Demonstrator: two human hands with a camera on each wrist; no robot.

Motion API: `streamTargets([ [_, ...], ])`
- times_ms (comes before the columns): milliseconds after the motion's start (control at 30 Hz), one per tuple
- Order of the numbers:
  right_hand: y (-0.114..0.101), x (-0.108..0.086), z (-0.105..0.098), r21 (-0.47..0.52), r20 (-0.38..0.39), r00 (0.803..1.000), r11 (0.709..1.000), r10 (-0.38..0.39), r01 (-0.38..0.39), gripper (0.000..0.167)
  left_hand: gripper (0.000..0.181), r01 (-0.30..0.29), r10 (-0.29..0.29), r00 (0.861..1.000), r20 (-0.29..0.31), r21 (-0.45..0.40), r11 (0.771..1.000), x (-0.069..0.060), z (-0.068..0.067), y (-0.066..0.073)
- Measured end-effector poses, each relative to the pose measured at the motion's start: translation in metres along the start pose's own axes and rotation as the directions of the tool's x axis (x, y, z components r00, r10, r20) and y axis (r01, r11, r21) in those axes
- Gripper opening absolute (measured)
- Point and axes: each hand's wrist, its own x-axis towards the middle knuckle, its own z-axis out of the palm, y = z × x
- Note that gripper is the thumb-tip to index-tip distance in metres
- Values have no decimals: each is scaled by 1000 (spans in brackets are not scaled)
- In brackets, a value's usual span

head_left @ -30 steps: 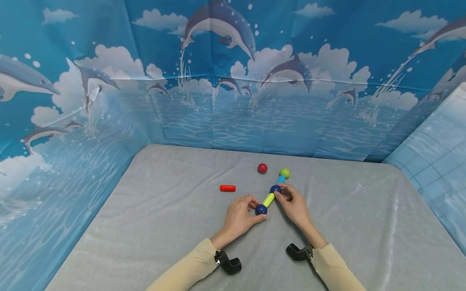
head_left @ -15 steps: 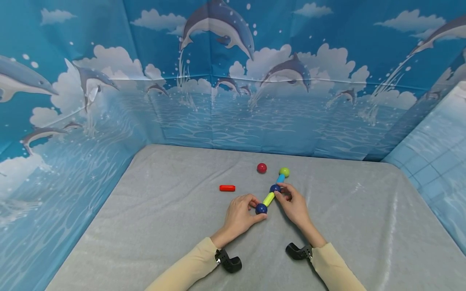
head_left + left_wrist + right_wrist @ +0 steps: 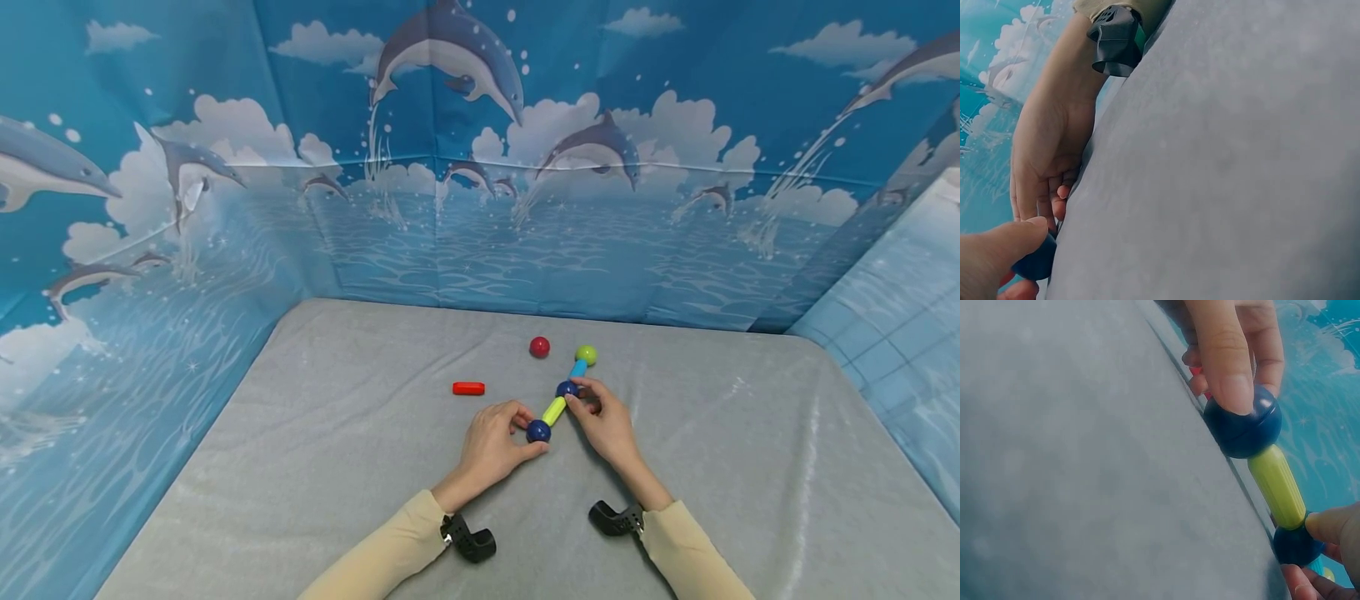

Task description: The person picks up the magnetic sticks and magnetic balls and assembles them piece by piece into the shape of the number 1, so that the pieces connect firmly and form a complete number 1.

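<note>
A straight chain lies slantwise on the grey cloth: a near dark blue ball (image 3: 538,431), a yellow-green ribbed rod (image 3: 554,412), a second dark blue ball (image 3: 567,389), a light blue rod (image 3: 578,369) and a lime green ball (image 3: 587,356) at the far end. My left hand (image 3: 493,447) grips the near blue ball between thumb and fingers. With thumb and fingertips my right hand (image 3: 609,423) pinches the second blue ball. In the right wrist view the yellow-green rod (image 3: 1277,486) touches both blue balls. The left wrist view shows only part of the near ball (image 3: 1037,259).
A red rod (image 3: 468,388) lies left of the chain, and a red ball (image 3: 540,347) sits behind it, beside the lime ball. The grey cloth (image 3: 360,400) ends at a dolphin-print curtain (image 3: 480,233) at the back and sides. Each wrist wears a black camera (image 3: 474,542).
Both hands keep their hold on the two blue balls. The near ball has shifted very slightly away from me since a second ago; the loose red pieces stay where they were.
</note>
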Motion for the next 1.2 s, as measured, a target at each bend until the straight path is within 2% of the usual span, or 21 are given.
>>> streamTargets([
  [233,1,0,2,-8,-22,1000,1000,-15,15,32,38,-6,6,1000,3,0,1000,-2,-4,-2],
  [567,1,0,2,0,-12,1000,1000,-6,6,32,39,-4,4,1000,-6,-3,1000,-4,-12,-5],
  [733,2,0,2,-10,-16,1000,1000,-15,15,32,37,-5,5,1000,8,-6,1000,-4,-11,-5],
  [1200,-2,-1,-1,-2,27,999,1000,23,-23,37,33,-3,3,1000,14,-1,1000,-2,-9,0],
])
